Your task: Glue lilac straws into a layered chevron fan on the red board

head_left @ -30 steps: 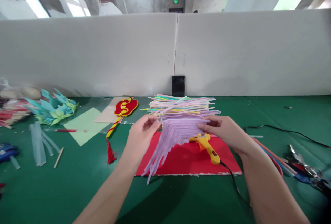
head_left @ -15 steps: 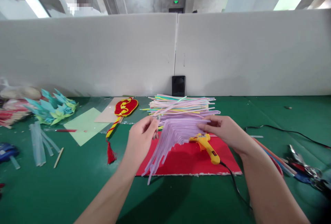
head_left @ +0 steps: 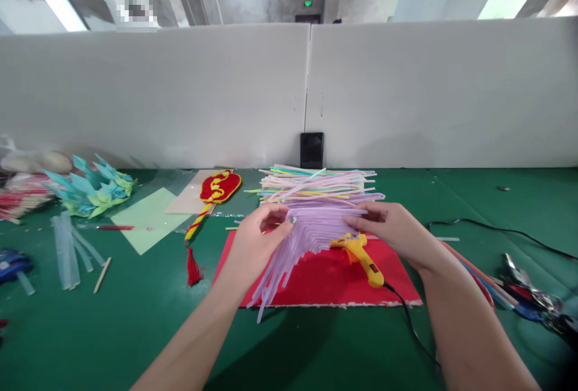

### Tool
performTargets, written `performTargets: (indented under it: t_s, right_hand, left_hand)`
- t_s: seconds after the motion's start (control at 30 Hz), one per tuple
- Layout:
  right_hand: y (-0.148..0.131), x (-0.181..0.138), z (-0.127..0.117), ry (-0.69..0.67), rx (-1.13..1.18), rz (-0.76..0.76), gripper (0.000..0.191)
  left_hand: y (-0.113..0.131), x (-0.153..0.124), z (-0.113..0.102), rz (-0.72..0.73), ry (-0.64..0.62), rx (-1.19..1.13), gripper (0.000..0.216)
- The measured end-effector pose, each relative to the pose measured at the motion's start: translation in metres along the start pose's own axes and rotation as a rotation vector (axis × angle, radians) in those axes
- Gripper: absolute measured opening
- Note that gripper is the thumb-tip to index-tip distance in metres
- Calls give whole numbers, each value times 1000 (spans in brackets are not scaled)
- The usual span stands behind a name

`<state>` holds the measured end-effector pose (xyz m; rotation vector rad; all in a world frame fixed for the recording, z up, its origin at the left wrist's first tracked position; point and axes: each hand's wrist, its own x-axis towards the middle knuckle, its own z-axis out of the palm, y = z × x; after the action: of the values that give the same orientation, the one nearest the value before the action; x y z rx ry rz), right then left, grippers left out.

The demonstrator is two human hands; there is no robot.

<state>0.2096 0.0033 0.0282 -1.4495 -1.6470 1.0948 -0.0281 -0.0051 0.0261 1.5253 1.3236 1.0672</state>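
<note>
A panel of light purple pipe cleaners (head_left: 323, 222), laid side by side and bent at a corner, is held above a red board (head_left: 311, 282). My left hand (head_left: 266, 237) pinches its bent left corner, the thumb on top and the fingers partly hidden behind. At the panel's right end, my right hand (head_left: 383, 222) grips the tips between thumb and fingers. The loose left ends hang down past the board's front edge. A yellow hot glue gun (head_left: 363, 258) lies on the board just below my right hand. Behind the panel is a pile of multicoloured pipe cleaners (head_left: 316, 183).
A red and yellow fan (head_left: 220, 187) with a tassel, a green paper sheet (head_left: 151, 219), clear glue sticks (head_left: 65, 252) and a turquoise folded-paper piece (head_left: 94, 189) lie left. A phone (head_left: 312, 150) leans on the white partition (head_left: 180, 96). Scissors (head_left: 533, 288) and a black cord (head_left: 415, 331) are right.
My left hand has moved slightly right and closed on the panel's bent corner, where before it was pinched just left of it. My right hand has stayed in place.
</note>
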Motion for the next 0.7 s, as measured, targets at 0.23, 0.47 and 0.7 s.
performTargets:
  t_s: [0.23, 0.47, 0.7]
  right_hand:
    - [0, 1, 2, -22, -13, -14, 35]
    - [-1, 0, 2, -2, 9, -16, 32]
    - [0, 1, 2, -3, 6, -34, 35]
  left_hand:
    - [3, -2, -1, 7, 50, 41, 15]
    - [4, -2, 1, -2, 40, -23, 20]
    - [3, -1, 4, 27, -1, -20, 28]
